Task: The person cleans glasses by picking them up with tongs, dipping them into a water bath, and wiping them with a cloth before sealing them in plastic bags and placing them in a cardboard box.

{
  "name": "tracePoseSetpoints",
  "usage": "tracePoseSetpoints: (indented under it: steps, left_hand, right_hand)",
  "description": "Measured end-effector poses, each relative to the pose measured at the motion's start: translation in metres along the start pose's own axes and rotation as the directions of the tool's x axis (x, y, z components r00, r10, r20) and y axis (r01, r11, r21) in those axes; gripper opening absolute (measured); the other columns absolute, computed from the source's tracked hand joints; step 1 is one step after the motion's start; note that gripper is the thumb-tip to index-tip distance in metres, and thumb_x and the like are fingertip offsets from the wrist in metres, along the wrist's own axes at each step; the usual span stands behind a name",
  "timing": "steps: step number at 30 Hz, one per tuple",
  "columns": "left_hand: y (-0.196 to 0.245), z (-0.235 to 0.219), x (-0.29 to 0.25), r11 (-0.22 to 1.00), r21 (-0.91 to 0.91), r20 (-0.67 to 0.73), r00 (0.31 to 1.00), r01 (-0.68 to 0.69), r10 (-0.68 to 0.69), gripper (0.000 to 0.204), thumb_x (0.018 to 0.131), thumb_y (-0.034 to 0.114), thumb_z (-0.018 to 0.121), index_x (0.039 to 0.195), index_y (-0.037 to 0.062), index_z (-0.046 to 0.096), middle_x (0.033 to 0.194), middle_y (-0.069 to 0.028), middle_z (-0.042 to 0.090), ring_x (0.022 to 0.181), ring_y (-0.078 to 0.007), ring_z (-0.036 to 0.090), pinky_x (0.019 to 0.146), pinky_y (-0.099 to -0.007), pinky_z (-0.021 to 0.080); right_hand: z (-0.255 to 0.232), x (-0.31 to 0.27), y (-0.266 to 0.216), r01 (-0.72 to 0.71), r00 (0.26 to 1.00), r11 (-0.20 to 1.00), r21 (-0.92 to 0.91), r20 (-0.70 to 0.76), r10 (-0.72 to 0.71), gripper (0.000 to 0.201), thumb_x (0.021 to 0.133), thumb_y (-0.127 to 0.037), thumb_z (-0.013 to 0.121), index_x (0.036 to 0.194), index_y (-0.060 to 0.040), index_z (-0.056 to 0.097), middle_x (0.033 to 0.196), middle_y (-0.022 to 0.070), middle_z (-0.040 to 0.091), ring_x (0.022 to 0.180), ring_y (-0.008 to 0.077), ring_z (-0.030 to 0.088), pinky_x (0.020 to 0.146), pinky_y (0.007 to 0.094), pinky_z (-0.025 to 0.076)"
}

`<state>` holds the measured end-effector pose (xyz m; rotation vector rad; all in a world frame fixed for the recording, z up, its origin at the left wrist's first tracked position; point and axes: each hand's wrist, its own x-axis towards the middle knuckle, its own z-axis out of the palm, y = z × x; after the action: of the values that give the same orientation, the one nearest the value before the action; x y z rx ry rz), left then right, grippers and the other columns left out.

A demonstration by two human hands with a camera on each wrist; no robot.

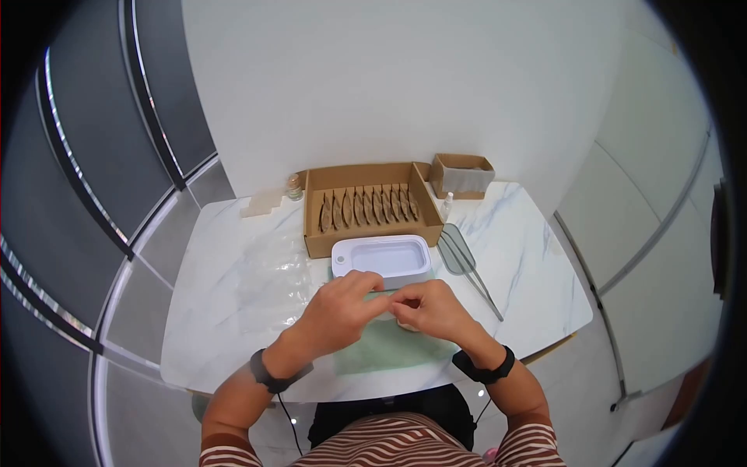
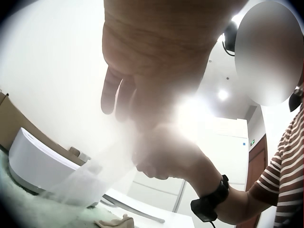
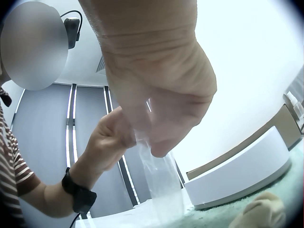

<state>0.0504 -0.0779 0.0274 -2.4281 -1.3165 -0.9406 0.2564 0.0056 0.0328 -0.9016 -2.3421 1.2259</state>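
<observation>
With left hand (image 1: 336, 310) and right hand (image 1: 434, 308), my fingers pinch the clear bag (image 3: 161, 183); I should probably part its layers gently, without tearing.

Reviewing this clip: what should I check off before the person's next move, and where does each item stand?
1. Clear bag held: ok, left hand and right hand meet at its upper end.
2. Bag's mouth open: cannot tell, fingers hide it.
3. White basin uncovered: ok, its hollow shows.
4. Water in the basin: cannot tell.
5. Beige item on the green cloth: ok, it lies below the hands.
</observation>
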Motion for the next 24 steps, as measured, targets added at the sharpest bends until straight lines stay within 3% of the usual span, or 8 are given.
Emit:
tracePoseSetpoints:
  steps: [7, 11, 13, 18, 20, 21, 23, 24]
  left_hand:
    - [0.021, 0.018, -0.01, 0.973, -0.129, -0.086, 0.975, 0.194, -0.206, 0.071, 0.071, 0.024, 0.089, 0.131, 0.0017, 0.058, 0.127, -0.019, 0.06, 0.125, -0.0375, 0.055, 0.101, -0.0469, 0.048]
    - [0.024, 0.037, -0.009, 0.953, -0.166, -0.103, 0.957, 0.253, -0.272, 0.067, 0.073, 0.023, 0.087, 0.129, 0.0012, 0.058, 0.124, -0.0186, 0.062, 0.119, -0.038, 0.059, 0.097, -0.0458, 0.05]
    - [0.024, 0.041, -0.007, 0.902, -0.262, -0.016, 0.933, 0.344, -0.36, 0.06, 0.076, 0.021, 0.085, 0.126, 0.0004, 0.059, 0.119, -0.0182, 0.064, 0.112, -0.0383, 0.062, 0.094, -0.0449, 0.051]
    - [0.013, 0.054, 0.001, 0.9, -0.301, -0.011, 0.942, 0.315, -0.334, 0.053, 0.08, 0.024, 0.082, 0.123, 0.003, 0.059, 0.113, -0.0136, 0.065, 0.104, -0.0357, 0.063, 0.088, -0.0436, 0.05]
    - [0.01, 0.059, 0.008, 0.899, -0.313, -0.009, 0.946, 0.306, -0.325, 0.052, 0.081, 0.023, 0.082, 0.123, 0.0029, 0.059, 0.113, -0.0138, 0.065, 0.103, -0.0358, 0.064, 0.086, -0.0433, 0.051]
    - [0.009, 0.06, 0.012, 0.894, -0.323, -0.021, 0.942, 0.311, -0.336, 0.051, 0.081, 0.021, 0.082, 0.123, 0.0025, 0.06, 0.113, -0.0145, 0.065, 0.102, -0.0362, 0.064, 0.086, -0.0429, 0.052]
    - [0.002, 0.064, 0.021, 0.889, -0.339, -0.044, 0.938, 0.309, -0.343, 0.05, 0.081, 0.02, 0.082, 0.122, 0.0022, 0.06, 0.112, -0.0151, 0.065, 0.102, -0.0365, 0.065, 0.085, -0.0426, 0.052]
    - [-0.002, 0.066, 0.024, 0.887, -0.349, -0.085, 0.932, 0.304, -0.352, 0.048, 0.081, 0.018, 0.081, 0.122, 0.0016, 0.06, 0.112, -0.0159, 0.066, 0.101, -0.0369, 0.065, 0.085, -0.042, 0.053]
  right_hand:
    - [-0.012, 0.004, 0.016, 0.153, 0.988, 0.987, -0.038, -0.007, -0.154, 0.022, 0.089, -0.004, 0.068, 0.109, 0.0002, 0.075, 0.082, 0.0066, 0.073, 0.071, 0.0104, 0.064, 0.07, 0.0268, 0.054]
    - [-0.01, 0.008, 0.021, 0.243, 0.97, 0.969, -0.051, -0.013, -0.244, 0.021, 0.088, -0.003, 0.07, 0.108, 0.0002, 0.075, 0.084, 0.008, 0.074, 0.073, 0.0111, 0.066, 0.072, 0.0274, 0.055]
    - [-0.009, 0.006, 0.022, 0.24, 0.97, 0.969, -0.062, -0.024, -0.242, 0.02, 0.088, -0.003, 0.071, 0.107, 0.0, 0.075, 0.084, 0.0083, 0.074, 0.073, 0.0115, 0.066, 0.071, 0.0276, 0.055]
    - [-0.017, 0.014, 0.036, 0.235, 0.968, 0.971, -0.045, -0.08, -0.238, 0.016, 0.087, -0.003, 0.071, 0.103, -0.0008, 0.075, 0.084, 0.0085, 0.074, 0.074, 0.0128, 0.068, 0.071, 0.0281, 0.055]
    - [-0.023, 0.02, 0.04, 0.245, 0.965, 0.968, -0.048, -0.087, -0.249, 0.017, 0.085, -0.008, 0.072, 0.101, -0.0025, 0.075, 0.085, 0.0154, 0.074, 0.073, 0.0264, 0.072, 0.07, 0.0332, 0.056]
    - [-0.026, 0.022, 0.041, 0.237, 0.966, 0.97, -0.049, -0.091, -0.24, 0.017, 0.085, -0.008, 0.072, 0.101, -0.0025, 0.075, 0.085, 0.0154, 0.074, 0.073, 0.0264, 0.072, 0.07, 0.0332, 0.056]
    - [-0.036, 0.03, 0.039, 0.264, 0.961, 0.961, -0.08, -0.067, -0.27, 0.013, 0.088, -0.006, 0.072, 0.1, -0.0002, 0.074, 0.084, 0.009, 0.074, 0.073, 0.013, 0.068, 0.069, 0.0276, 0.055]
    - [-0.041, 0.034, 0.035, 0.262, 0.961, 0.961, -0.087, -0.066, -0.268, 0.013, 0.088, -0.006, 0.072, 0.1, -0.0002, 0.074, 0.084, 0.009, 0.074, 0.073, 0.013, 0.068, 0.069, 0.0276, 0.055]
